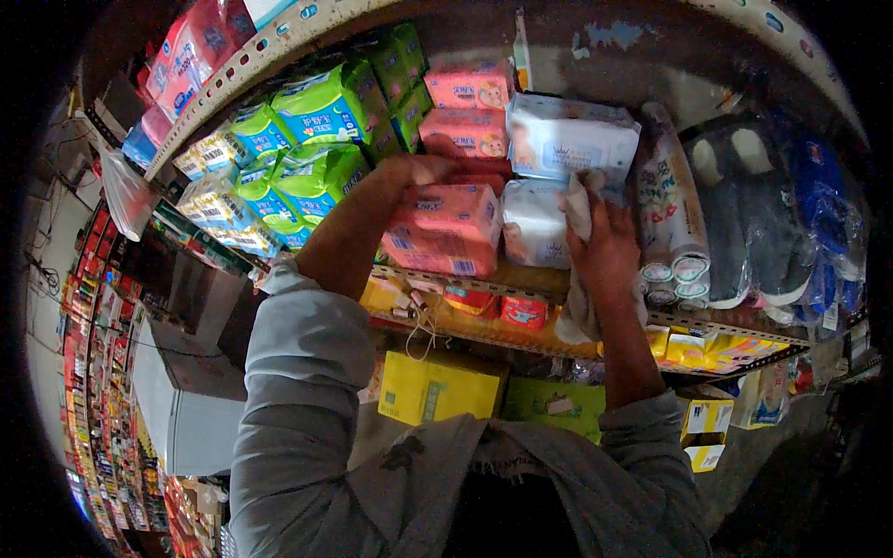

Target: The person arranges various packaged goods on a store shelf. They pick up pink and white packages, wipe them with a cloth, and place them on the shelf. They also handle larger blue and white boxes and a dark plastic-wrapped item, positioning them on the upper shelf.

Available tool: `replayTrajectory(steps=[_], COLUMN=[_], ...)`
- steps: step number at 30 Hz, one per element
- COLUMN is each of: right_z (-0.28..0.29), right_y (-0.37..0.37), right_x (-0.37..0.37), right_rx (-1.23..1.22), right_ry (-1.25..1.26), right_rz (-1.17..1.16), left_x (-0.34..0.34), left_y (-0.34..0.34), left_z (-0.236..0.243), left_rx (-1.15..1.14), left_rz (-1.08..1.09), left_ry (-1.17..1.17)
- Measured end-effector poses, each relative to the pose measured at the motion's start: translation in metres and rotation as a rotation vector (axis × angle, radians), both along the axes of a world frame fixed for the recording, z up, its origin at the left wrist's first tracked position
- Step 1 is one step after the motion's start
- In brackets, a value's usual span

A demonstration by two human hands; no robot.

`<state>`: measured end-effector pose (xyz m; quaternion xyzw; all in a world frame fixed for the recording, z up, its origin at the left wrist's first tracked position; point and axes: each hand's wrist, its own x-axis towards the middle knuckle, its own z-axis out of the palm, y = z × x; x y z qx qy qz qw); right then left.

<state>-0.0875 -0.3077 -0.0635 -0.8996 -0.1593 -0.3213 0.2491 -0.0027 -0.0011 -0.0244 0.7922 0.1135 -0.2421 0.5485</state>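
My left hand (420, 170) reaches into the stacks of pink packs on the shelf, and its fingers are mostly hidden among them. Just in front of it sits a lower pink pack (445, 228); another pink pack (465, 133) is stacked behind. My right hand (606, 244) grips a greyish cloth (579, 209), one end of which hangs down over the shelf edge. The cloth lies against two light-blue and white wipes packs, an upper one (567, 139) and a lower one (536, 223).
Green and blue packs (321, 181) stand left of the pink ones. Rolled plastic-wrapped goods (672, 205) and dark bagged slippers (744, 214) are on the right. The perforated metal shelf edge (521, 281) runs in front. Below are a yellow box (437, 386) and a green box (549, 402).
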Motion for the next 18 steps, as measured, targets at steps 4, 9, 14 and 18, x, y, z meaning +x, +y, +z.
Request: replayTrajectory(steps=[4,9,14,18], right_z=[-0.002,-0.008,0.001,-0.009], right_y=[-0.001,-0.004,0.003,-0.001], right_x=[0.001,0.003,-0.003,0.002], right_rx=[-0.01,-0.02,0.058,0.05], right_ry=[-0.004,-0.061,-0.095,-0.092], right_rz=[0.007,0.006,0.098,0.042], left_x=[0.001,0.01,0.03,0.004], left_y=[0.003,0.006,0.033,0.009], left_z=[0.001,-0.004,-0.018,0.018], left_rx=[0.017,0.091,0.428,1.382], left_rz=[-0.017,-0.075,-0.188,-0.502], left_ry=[-0.005,-0.1,-0.469,-1.023])
